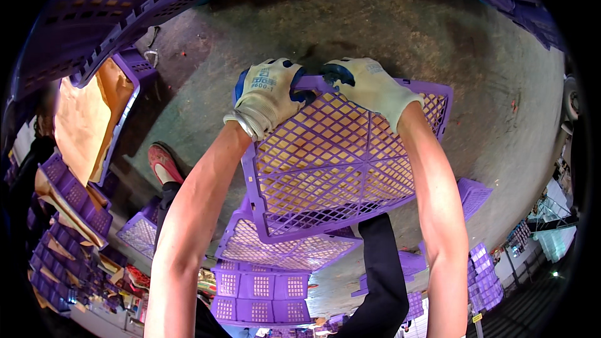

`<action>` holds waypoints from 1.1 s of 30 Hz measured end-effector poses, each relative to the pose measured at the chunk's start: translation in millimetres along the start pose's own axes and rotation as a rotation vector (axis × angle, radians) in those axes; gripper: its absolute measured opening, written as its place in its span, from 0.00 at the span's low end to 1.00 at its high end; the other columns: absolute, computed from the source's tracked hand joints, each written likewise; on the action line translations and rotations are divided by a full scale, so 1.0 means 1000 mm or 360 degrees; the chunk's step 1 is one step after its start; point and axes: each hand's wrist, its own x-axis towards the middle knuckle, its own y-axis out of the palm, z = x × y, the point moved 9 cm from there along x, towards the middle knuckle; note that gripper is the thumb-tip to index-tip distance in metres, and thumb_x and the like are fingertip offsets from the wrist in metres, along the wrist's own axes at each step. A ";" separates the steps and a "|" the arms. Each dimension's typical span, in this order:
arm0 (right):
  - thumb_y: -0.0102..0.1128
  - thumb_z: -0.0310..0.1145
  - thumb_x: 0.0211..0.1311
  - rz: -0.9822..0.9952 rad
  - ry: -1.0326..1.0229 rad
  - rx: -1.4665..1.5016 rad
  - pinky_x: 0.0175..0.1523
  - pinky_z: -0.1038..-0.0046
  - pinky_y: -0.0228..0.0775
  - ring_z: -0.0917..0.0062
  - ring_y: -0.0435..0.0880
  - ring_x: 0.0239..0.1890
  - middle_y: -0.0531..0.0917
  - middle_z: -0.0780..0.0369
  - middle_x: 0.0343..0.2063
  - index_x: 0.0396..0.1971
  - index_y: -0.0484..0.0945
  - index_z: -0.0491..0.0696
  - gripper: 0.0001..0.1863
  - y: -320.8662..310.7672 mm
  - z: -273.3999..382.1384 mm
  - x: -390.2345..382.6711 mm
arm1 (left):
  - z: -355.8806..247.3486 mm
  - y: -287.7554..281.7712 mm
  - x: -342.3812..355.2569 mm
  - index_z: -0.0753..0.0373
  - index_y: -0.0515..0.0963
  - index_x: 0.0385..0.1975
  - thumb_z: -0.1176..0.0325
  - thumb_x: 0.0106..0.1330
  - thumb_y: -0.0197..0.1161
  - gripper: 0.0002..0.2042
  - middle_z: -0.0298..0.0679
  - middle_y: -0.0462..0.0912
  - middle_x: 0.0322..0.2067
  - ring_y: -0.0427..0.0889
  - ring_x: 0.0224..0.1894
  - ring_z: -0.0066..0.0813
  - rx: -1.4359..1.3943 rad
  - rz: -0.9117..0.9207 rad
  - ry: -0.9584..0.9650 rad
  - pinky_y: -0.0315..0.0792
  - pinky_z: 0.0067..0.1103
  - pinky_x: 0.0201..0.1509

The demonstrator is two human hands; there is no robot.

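My left hand [270,92], in a white knit glove with dark blue fingers, is closed on the far edge of a purple plastic crate [367,164]. Close beside it, my right hand [368,82] wears a matching glove and grips the same edge, its fingers curled over. The crate is tilted, its lattice face turned toward me, and tan paper-like lining shows through the holes. My fingertips are partly hidden by the gloves and the rim. Just below lies another purple lattice crate [285,249], partly covered by the first.
Purple crates [263,291] stand in a stack at the bottom. At left, an open crate [128,97] holds brown paper [81,116]. Large crates [94,9] rise along the upper left. Grey concrete floor [488,87] spreads around. A red shoe [164,161] is near my left arm.
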 end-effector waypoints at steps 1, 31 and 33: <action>0.54 0.33 0.58 0.0054 0.0004 -0.0134 0.55 0.66 0.68 0.59 0.78 0.47 0.80 0.53 0.43 0.50 0.73 0.47 0.19 0.001 0.003 0.001 | -0.001 0.000 0.000 0.60 0.77 0.44 0.61 0.47 0.70 0.22 0.45 0.78 0.43 0.76 0.47 0.48 0.0000 0.0005 0.0008 0.69 0.35 0.56; 0.47 0.43 0.63 -0.0974 0.0607 -0.0787 0.65 0.59 0.52 0.60 0.72 0.53 0.78 0.57 0.48 0.47 0.77 0.51 0.18 -0.054 -0.155 -0.104 | 0.084 0.116 -0.217 0.69 0.70 0.53 0.80 0.62 0.55 0.18 0.36 0.79 0.45 0.75 0.44 0.20 -0.1672 -0.0612 -0.1278 0.68 0.17 0.51; 0.47 0.42 0.63 -0.0953 0.0588 -0.0787 0.63 0.60 0.54 0.59 0.72 0.52 0.78 0.57 0.47 0.46 0.77 0.51 0.17 -0.061 -0.165 -0.116 | 0.092 0.107 -0.202 0.72 0.71 0.52 0.81 0.62 0.55 0.17 0.33 0.78 0.44 0.75 0.44 0.19 -0.1858 -0.0783 -0.1193 0.67 0.15 0.51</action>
